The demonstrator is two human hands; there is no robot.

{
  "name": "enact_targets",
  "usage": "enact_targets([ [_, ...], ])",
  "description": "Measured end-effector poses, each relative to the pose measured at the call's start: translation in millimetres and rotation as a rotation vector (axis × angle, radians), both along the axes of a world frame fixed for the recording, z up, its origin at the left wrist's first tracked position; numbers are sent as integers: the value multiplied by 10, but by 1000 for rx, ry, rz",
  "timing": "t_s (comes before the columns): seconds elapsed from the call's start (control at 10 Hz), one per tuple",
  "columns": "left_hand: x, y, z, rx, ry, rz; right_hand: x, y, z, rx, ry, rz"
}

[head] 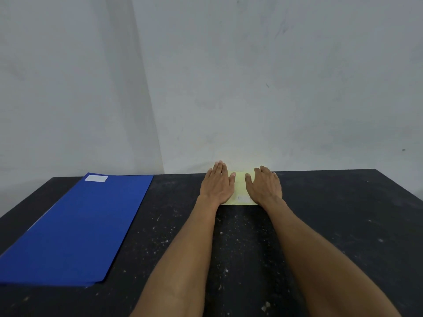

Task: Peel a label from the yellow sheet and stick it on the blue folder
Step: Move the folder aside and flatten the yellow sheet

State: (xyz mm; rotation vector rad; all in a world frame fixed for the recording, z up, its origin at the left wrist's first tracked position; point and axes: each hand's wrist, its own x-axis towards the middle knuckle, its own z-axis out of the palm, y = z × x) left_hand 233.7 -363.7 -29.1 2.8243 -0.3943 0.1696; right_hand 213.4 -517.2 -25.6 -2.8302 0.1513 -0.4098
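Note:
The yellow sheet (240, 187) lies flat near the far edge of the black table, mostly covered by my hands. A pale label (243, 198) shows on its near strip. My left hand (217, 184) rests palm down on the sheet's left part, fingers together and pointing away. My right hand (264, 185) lies palm down on the right part. Neither hand grips anything. The blue folder (77, 229) lies closed on the left of the table, apart from both hands. A white label (96, 178) sits at its far corner.
The black table (343, 213) is speckled with white flecks and ends at a grey wall (251, 88) just beyond the sheet. Bare tabletop separates the folder from my left forearm.

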Motion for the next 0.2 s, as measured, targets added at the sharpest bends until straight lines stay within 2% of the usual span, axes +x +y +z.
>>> enact_targets([
  [0.2, -270, 307, 453, -15, -74, 50, -256, 194, 447, 5, -105, 22],
])
